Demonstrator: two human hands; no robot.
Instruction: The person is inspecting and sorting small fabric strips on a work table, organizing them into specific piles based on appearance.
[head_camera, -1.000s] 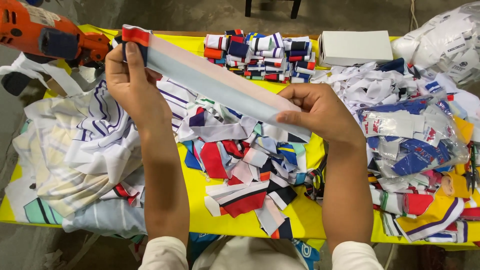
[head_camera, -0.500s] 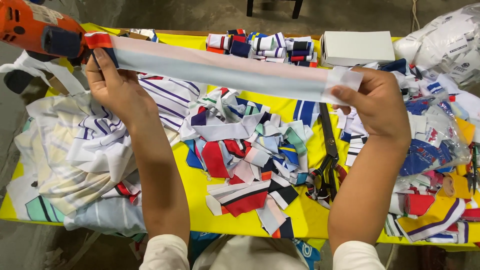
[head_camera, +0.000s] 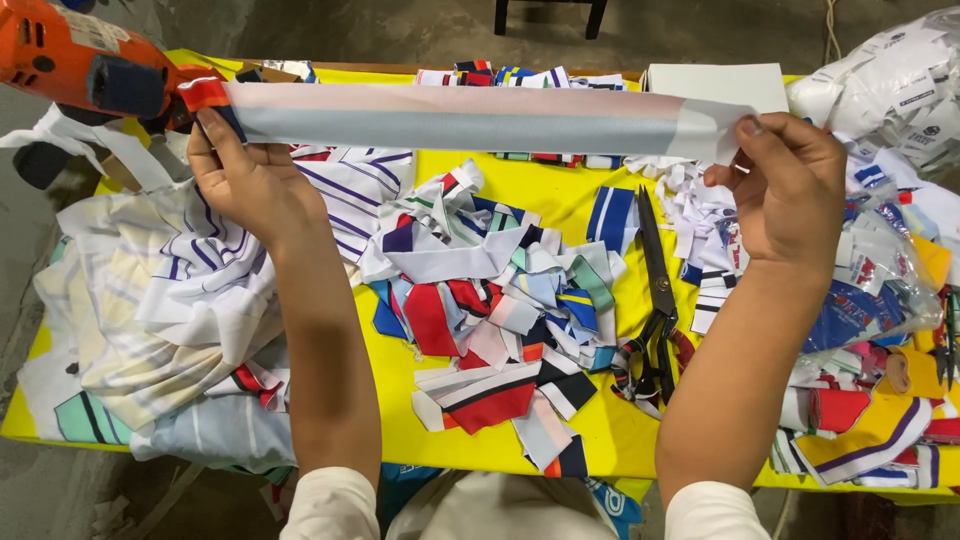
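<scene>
Right, the left hand (head_camera: 250, 175) pinches the red-tipped end of a long grey-and-pink fabric strip (head_camera: 460, 118) at ten o'clock, while the right hand (head_camera: 790, 190) nips the pale end at two o'clock, the band held taut above the yellow table (head_camera: 560, 195). Risk here: only fingertips grip each end, so a slip could drop it into the scrap pile (head_camera: 490, 330) at six o'clock, beside the scissors (head_camera: 655, 300).

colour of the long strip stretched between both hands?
Fabric strip: pale pink over grey-blue lengthwise, with a red and navy left end. Head view.
</scene>
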